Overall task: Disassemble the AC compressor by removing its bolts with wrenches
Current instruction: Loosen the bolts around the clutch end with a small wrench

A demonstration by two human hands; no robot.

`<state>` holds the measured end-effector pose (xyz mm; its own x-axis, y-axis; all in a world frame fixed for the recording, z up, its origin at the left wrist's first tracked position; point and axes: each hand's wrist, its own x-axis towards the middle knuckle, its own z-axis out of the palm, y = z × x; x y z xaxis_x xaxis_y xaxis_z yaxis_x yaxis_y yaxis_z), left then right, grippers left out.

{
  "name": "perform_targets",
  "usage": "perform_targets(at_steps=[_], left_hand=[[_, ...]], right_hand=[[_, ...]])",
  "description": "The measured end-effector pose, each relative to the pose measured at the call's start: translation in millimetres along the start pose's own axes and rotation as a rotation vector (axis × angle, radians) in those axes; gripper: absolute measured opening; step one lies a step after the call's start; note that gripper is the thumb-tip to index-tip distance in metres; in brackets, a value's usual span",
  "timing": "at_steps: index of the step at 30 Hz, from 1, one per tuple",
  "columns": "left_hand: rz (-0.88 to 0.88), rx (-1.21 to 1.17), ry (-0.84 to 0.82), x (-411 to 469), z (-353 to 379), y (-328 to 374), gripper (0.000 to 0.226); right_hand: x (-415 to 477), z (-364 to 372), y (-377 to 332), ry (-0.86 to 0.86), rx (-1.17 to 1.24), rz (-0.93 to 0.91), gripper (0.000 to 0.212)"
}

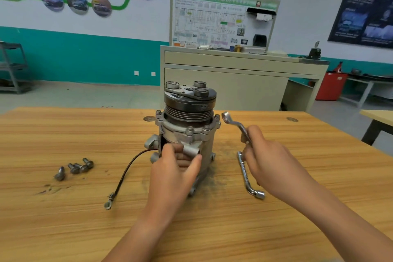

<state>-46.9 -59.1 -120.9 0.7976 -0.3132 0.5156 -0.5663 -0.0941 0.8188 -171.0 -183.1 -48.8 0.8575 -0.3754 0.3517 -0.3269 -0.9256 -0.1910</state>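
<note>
One compressor (187, 132) stands upright near the middle of the wooden table (63, 134), with its black grooved pulley (189, 104) on top. Bolt heads (190, 128) still sit in the flange just under the pulley, around the near edge.

Left hand (176, 166): on the near lower side of the compressor, fingers curled against the housing, thumb stretched out to the right just under a round lug. The fingertips are partly hidden, so how firm the hold is cannot be told.

Right hand (268, 161): just right of the compressor, fingers wrapped round the shaft of a ring wrench (235, 125). The ring end points up and left, close to the flange but clear of it.

A bent socket wrench (246, 174) lies flat on the table right of the compressor, partly under the right hand.

A black cable (123, 178) leaves the compressor's left side and trails toward the near edge, ending in a metal ring lug.

Loose bolts (74, 168), about four, lie in a small cluster well left of the compressor. There are dark grime smears on the wood around the base.

Behind the compressor, across the floor, stands a beige cabinet (234, 83) carrying a wiring-diagram board (212, 21).
</note>
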Motion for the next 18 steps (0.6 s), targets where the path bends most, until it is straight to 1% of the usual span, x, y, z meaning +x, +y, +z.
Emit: perform_targets(at_steps=[2, 4, 7, 9, 11, 12, 14, 16, 17, 18], left_hand=[[0.042, 0.087, -0.017, -1, 5, 3, 0.029], [0.068, 0.193, -0.034, 1, 9, 10, 0.029], [0.02, 0.368, -0.08, 9, 17, 25, 0.032], [-0.006, 0.441, -0.104, 12, 19, 33, 0.034], [0.015, 0.417, -0.117, 12, 12, 35, 0.034], [0.044, 0.383, -0.091, 12, 4, 36, 0.036], [0.124, 0.255, 0.046, 17, -19, 35, 0.034], [0.185, 0.128, 0.211, 35, -43, 26, 0.021], [0.173, 0.087, 0.256, 48, -52, 19, 0.018], [0.118, 0.057, 0.249, 63, -58, 9, 0.015]], right_hand=[[2, -1, 3, 0.001, -0.069, -0.021, 0.027], [5, -2, 7, -0.014, -0.14, -0.034, 0.038], [8, -2, 15, -0.005, -0.147, -0.039, 0.039], [12, -2, 20, -0.021, -0.102, -0.039, 0.037], [15, -2, 23, -0.029, -0.053, -0.029, 0.03], [17, -3, 25, -0.036, -0.049, -0.024, 0.028], [21, -3, 28, -0.035, -0.057, -0.03, 0.026], [25, -4, 28, 0.008, -0.063, -0.038, 0.027], [27, -4, 27, 0.037, -0.071, -0.04, 0.029], [29, -4, 25, 0.06, -0.086, -0.04, 0.031]])
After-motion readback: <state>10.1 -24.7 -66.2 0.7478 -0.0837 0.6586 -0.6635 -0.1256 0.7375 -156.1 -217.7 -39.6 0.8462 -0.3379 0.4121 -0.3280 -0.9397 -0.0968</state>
